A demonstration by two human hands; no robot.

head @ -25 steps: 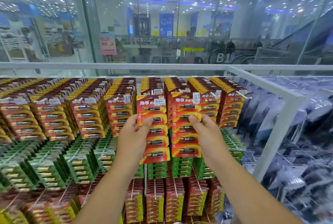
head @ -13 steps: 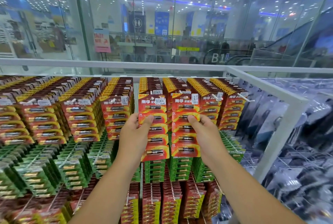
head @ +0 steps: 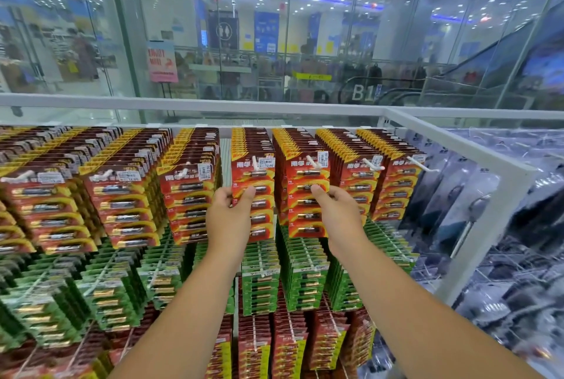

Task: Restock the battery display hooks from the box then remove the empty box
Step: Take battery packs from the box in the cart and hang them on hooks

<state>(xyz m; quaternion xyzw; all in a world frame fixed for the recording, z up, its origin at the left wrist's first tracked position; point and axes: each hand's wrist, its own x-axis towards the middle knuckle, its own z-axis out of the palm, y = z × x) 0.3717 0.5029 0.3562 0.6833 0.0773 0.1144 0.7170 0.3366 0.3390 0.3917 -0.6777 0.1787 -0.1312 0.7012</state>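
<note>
Left hand [head: 230,215] is gripping the front red battery pack [head: 254,183] on its hook [head: 255,162], thumb over the card face, fingers curled behind. Right hand [head: 337,212] is pinching the neighbouring red pack [head: 305,192] the same way, thumb on front; that pack is hanging on the next hook [head: 314,162]. Both packs are sitting in the top row, above green packs [head: 262,278]. White rack frame [head: 476,162] is running along the right. Box is not showing.
</note>
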